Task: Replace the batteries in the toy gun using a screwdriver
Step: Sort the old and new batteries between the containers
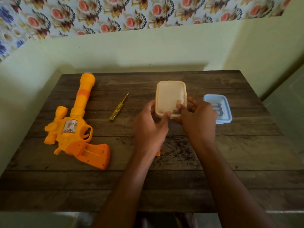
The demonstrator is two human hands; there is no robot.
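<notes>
An orange toy gun [74,129] lies flat on the left of the wooden table [230,153], its grip compartment open and showing no batteries. A yellow-handled screwdriver [118,107] lies to the right of its barrel. Both of my hands hold a cream lidded plastic box [170,94] at mid-table: my left hand [151,122] grips its near left corner, my right hand [197,117] its near right corner, thumb on the lid. Something small and dark shows through the lid. A blue box [221,111] with dark batteries inside stands just right of my right hand.
A small orange piece [158,153], mostly hidden by my left forearm, lies on the table. The table's far edge meets a pale wall with flowered cloth above. The near half of the table holds only my forearms.
</notes>
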